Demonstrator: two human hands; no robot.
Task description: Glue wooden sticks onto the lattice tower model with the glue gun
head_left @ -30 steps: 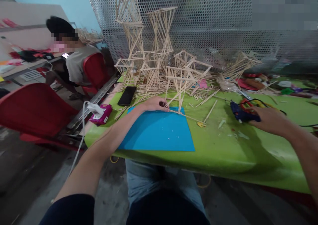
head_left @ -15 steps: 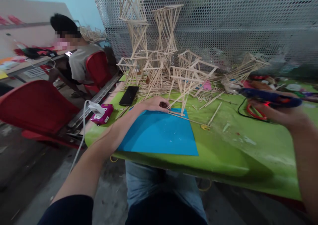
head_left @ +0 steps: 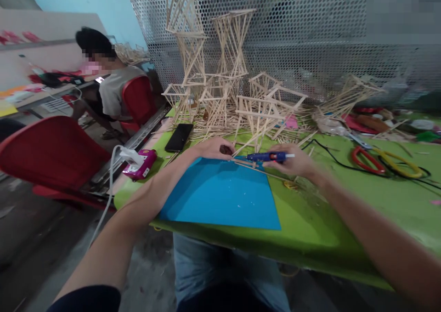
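Blue card, the sheet (head_left: 220,197) lying just in front of the left-hand grip, could catch stray glue if the gun drips. At that grip, the left hand (head_left: 217,147) appears to pinch the end of a thin stick (head_left: 245,162) low on the wooden frame; the curled fingers partly hide the hold. Should the pinch slacken, the light joint could shift and set crooked. Just right of those fingers is the nozzle of the glue gun (head_left: 267,157), aimed toward them; one overshoot could burn a fingertip. The right hand (head_left: 292,159) is wrapped around the gun's body. Right of it, the black cord (head_left: 330,155) runs toward the red-handled scissors (head_left: 368,161), so a snag there could tug the nozzle off line.

As for the wooden frame (head_left: 260,115), it stands beyond and between the two hands, its base at the far edge of the sheet. From its left side, pale, slender sticks slant and cross down toward a narrow foot beside the nozzle, while flat bars form a wider top. It looks airy and easily knocked. Loose sticks crowd close behind, so where its right side ends is hard to tell.
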